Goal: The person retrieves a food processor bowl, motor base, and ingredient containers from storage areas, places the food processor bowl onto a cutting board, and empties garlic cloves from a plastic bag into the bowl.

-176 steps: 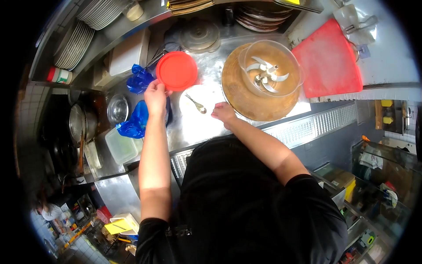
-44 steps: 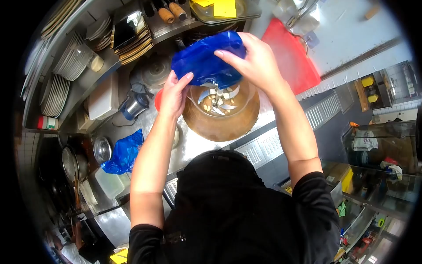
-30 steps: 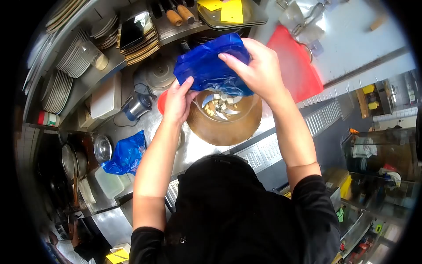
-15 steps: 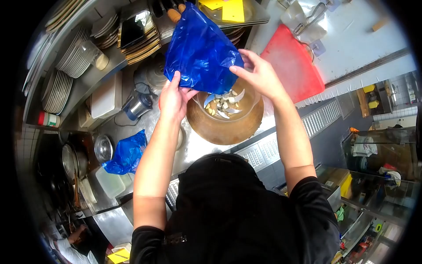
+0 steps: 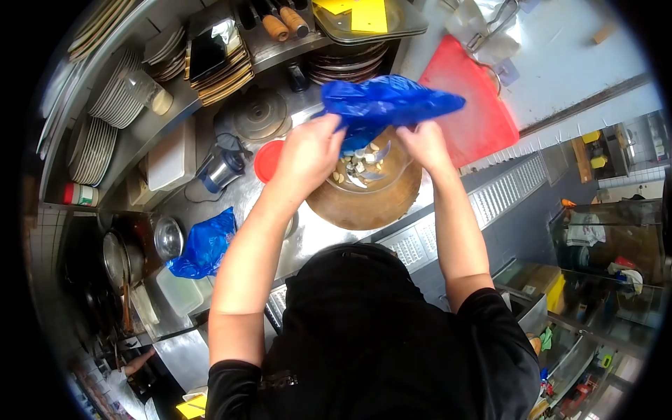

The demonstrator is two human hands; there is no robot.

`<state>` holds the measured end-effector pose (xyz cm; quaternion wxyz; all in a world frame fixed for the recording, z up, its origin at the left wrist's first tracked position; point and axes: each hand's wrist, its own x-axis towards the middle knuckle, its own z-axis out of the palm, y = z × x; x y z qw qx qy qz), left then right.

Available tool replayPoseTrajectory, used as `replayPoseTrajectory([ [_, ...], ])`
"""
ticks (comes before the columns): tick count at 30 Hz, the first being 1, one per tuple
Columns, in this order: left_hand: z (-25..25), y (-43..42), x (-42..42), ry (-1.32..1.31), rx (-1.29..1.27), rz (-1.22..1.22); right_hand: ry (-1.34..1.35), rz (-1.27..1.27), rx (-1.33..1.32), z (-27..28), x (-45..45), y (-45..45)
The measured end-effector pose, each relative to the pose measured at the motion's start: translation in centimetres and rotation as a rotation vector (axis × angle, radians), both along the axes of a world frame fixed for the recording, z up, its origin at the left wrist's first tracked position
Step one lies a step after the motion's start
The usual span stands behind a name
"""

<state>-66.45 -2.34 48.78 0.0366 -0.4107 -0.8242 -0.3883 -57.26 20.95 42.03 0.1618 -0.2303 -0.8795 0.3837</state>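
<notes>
A blue plastic bag (image 5: pixel 385 101) is stretched between my hands over a clear round bowl (image 5: pixel 400 175). My left hand (image 5: pixel 309 154) grips the bag's near left edge. My right hand (image 5: pixel 425 143) pinches its near right edge. Inside the bowl lie several pale pieces that look like garlic cloves (image 5: pixel 366 166), among curved metal blades (image 5: pixel 355 181). The bag covers the bowl's far side. Beneath the bowl is a round wooden chopping board (image 5: pixel 364 213). A red lid (image 5: pixel 268 162) lies left of my left hand.
At left, a second blue bag (image 5: pixel 204 243) sits by a metal bowl (image 5: pixel 168 238) and a plastic container (image 5: pixel 180 289). An electric appliance (image 5: pixel 220 171) stands behind. Plates (image 5: pixel 115 94) and trays (image 5: pixel 222 80) fill the shelf. To the right is a red cutting board (image 5: pixel 467 105).
The bag has swung from hanging upright to spreading sideways to the right, lower over the bowl. My left hand has moved right, and both hands have closed tighter on it. The red lid has come into view.
</notes>
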Motion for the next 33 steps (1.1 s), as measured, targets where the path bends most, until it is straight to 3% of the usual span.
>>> replayPoseTrajectory([
  [2,0.4,0.7,-0.1,0.09,-0.062,-0.125,0.097,0.003,0.053,-1.5,0.7,0.6],
  [6,1.8,1.1,0.2,0.202,-0.017,-0.101,-0.019,-0.159,-0.137,-1.4,2.2,1.1],
  [9,1.1,1.1,-0.1,0.142,-0.005,-0.115,-0.101,-0.154,-0.119,-0.8,3.2,0.8],
  [12,-0.3,-0.2,-0.4,0.047,0.098,0.03,0.129,-0.196,0.021,-4.2,3.8,1.3],
  [15,-1.3,-4.3,-0.6,-0.282,0.265,0.237,0.151,-0.226,-0.012,-4.2,4.9,1.3],
  [18,-5.0,-11.2,-1.5,-0.544,0.649,0.371,0.272,-0.216,-0.055,-4.1,7.0,0.8],
  [20,-4.7,-16.3,-0.8,-0.894,0.846,0.634,0.326,-0.204,-0.146,-3.8,8.7,0.0],
  [22,-6.1,-21.4,-1.1,-0.936,1.131,0.734,0.337,-0.19,-0.167,-2.9,9.9,-1.6],
  [24,-8.9,-28.5,-2.5,-1.032,1.244,0.735,0.327,-0.185,-0.182,-1.6,10.1,-4.1],
  [26,-8.9,-33.5,-3.3,-1.057,1.377,0.521,0.32,-0.085,-0.148,-1.3,9.6,-6.6],
  [29,-9.8,-39.0,-4.2,-0.964,1.385,0.995,0.315,0.114,-0.084,-1.3,8.0,-10.7],
  [32,-11.3,-41.5,-1.7,-0.673,1.231,1.012,0.322,0.328,-0.037,-1.5,5.8,-15.9],
  [33,-11.7,-41.5,-0.1,-0.557,1.056,1.06,0.306,0.395,0.0,-1.6,5.1,-17.6],
])
